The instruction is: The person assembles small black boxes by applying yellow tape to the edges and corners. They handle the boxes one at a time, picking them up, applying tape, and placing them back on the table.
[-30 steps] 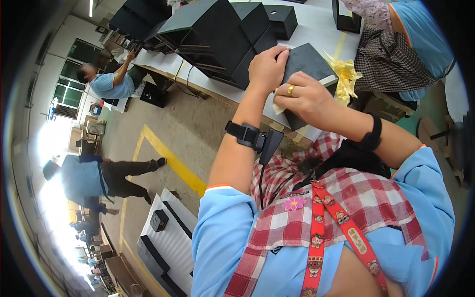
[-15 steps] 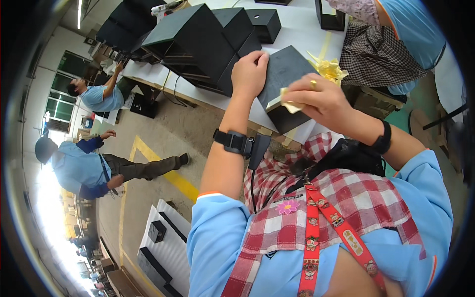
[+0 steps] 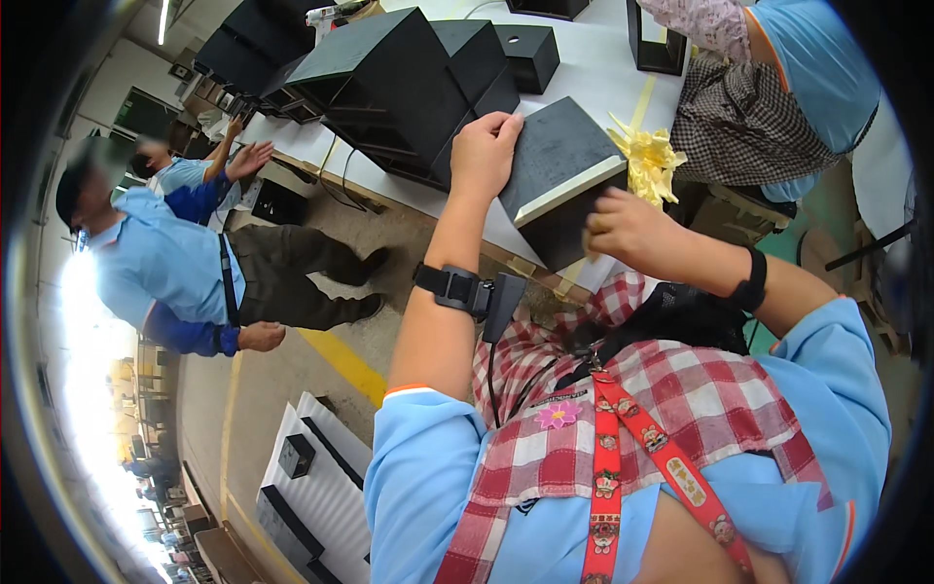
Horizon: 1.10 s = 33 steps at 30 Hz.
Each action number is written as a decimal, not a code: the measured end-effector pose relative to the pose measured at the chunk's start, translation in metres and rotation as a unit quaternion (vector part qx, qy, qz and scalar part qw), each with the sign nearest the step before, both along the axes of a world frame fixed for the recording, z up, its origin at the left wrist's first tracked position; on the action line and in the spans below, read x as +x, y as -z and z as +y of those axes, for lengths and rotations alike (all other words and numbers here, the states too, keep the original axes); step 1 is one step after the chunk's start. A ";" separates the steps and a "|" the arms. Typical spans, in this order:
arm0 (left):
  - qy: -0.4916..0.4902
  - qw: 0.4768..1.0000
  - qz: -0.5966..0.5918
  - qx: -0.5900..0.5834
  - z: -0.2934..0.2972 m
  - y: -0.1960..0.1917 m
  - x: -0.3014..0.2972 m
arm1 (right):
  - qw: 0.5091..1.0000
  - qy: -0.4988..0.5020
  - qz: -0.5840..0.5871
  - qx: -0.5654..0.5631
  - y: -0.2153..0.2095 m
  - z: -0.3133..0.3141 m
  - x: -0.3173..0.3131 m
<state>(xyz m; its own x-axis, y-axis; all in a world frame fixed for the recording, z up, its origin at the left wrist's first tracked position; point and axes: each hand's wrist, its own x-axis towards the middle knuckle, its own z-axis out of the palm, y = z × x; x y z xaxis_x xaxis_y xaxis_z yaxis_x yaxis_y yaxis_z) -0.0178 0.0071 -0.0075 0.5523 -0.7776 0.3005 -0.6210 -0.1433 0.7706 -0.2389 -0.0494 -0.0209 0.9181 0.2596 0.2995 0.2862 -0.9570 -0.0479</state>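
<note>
- I saw the dark grey box (image 3: 559, 165) sitting tilted at the near edge of the white worktable (image 3: 584, 68), its pale rim showing along the lower side, held between the two hands.
- My left hand (image 3: 484, 154) lay at the box's nine o'clock, fingers curled over its top-left edge and the palm pressed flat to its side, so it had a firm hold.
- My right hand (image 3: 628, 229) sat at the box's five o'clock, fingers bent and touching the lower right corner under the pale rim; I could not tell how tightly it gripped.
- A yellow ribbon bow (image 3: 650, 164) lay just beside the box at its three o'clock, above the right hand.
- Larger black boxes (image 3: 389, 78) stood on the table at the box's ten o'clock, close to the left hand.
- A co-worker in a checked apron (image 3: 749, 117) stood at two o'clock.
- Another person in a blue shirt (image 3: 165, 273) stood on the floor well away at nine o'clock.
</note>
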 end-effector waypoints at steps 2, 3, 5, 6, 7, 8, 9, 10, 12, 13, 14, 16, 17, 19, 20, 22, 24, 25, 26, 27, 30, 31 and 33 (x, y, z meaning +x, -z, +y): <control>0.006 1.000 0.015 -0.008 -0.001 -0.001 -0.001 | 0.995 0.025 -0.051 0.080 0.003 0.003 -0.016; 0.014 1.000 0.009 -0.012 -0.005 0.000 -0.005 | 0.989 0.040 -0.078 0.123 0.004 0.005 -0.021; 0.030 0.999 -0.011 -0.006 -0.007 -0.002 -0.012 | 0.894 0.114 -0.006 0.434 -0.017 0.017 -0.016; 0.018 1.000 -0.019 -0.016 -0.008 -0.005 -0.012 | 0.809 0.144 0.021 0.570 -0.029 0.018 -0.012; 0.007 0.999 -0.026 -0.026 -0.005 -0.004 -0.012 | 0.803 0.118 0.019 0.584 -0.035 0.010 -0.009; -0.005 0.999 -0.033 -0.036 -0.002 -0.002 -0.012 | 0.761 0.122 0.015 0.637 -0.039 0.010 -0.006; -0.013 0.998 -0.044 -0.051 0.000 -0.001 -0.009 | 0.718 0.122 0.011 0.685 -0.043 0.010 -0.002; -0.019 0.992 -0.098 -0.083 0.001 -0.002 -0.010 | 0.673 0.121 0.005 0.730 -0.046 0.009 0.000; -0.037 0.967 -0.203 -0.150 0.010 -0.007 -0.015 | 0.670 0.109 -0.006 0.734 -0.043 0.002 0.003; -0.010 0.969 -0.178 -0.171 0.017 -0.012 -0.024 | 0.676 0.112 -0.006 0.728 -0.043 0.000 0.002; 0.017 0.969 -0.153 -0.191 0.025 -0.018 -0.037 | 0.682 0.116 -0.006 0.723 -0.045 -0.002 0.001; 0.118 0.976 0.061 -0.170 0.042 -0.030 -0.062 | 0.694 0.135 -0.006 0.707 -0.048 -0.004 0.000; 0.158 0.968 0.134 -0.142 0.051 -0.040 -0.072 | 0.694 0.132 -0.006 0.707 -0.048 -0.003 0.000; 0.190 0.951 0.224 -0.098 0.065 -0.046 -0.082 | 0.706 0.127 -0.006 0.697 -0.050 0.004 0.002; 0.190 0.949 0.239 -0.082 0.069 -0.046 -0.084 | 0.711 0.136 0.000 0.690 -0.051 0.008 0.001; 0.196 0.942 0.263 -0.073 0.077 -0.048 -0.085 | 0.727 0.148 0.010 0.670 -0.057 0.014 0.001; 0.209 0.932 0.287 -0.078 0.083 -0.049 -0.084 | 0.710 0.144 0.061 0.687 -0.058 0.016 0.001; 0.206 0.929 0.293 -0.091 0.085 -0.049 -0.083 | 0.700 0.143 0.087 0.695 -0.058 0.016 0.000; 0.203 0.926 0.299 -0.104 0.086 -0.048 -0.081 | 0.711 0.160 0.088 0.679 -0.061 0.016 -0.001; 0.197 0.924 0.306 -0.118 0.089 -0.047 -0.080 | 0.722 0.175 0.092 0.663 -0.065 0.016 -0.001; 0.174 0.918 0.334 -0.125 0.092 -0.050 -0.091 | 0.781 0.152 0.096 0.598 -0.072 0.008 -0.004; 0.176 0.915 0.337 -0.134 0.092 -0.049 -0.093 | 0.821 0.118 0.072 0.554 -0.070 0.006 -0.006; 0.124 0.920 0.327 -0.178 0.093 -0.046 -0.088 | 0.866 0.109 0.020 0.487 -0.084 0.016 -0.010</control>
<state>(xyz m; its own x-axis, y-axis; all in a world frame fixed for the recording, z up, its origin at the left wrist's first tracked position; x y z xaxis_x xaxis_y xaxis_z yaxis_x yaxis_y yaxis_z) -0.1053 0.1005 0.0382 0.5238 -0.8212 0.2265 0.0133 0.2737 0.9617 -0.2490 -0.0330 0.0636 0.9284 -0.2794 0.2450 0.0822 -0.4885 -0.8687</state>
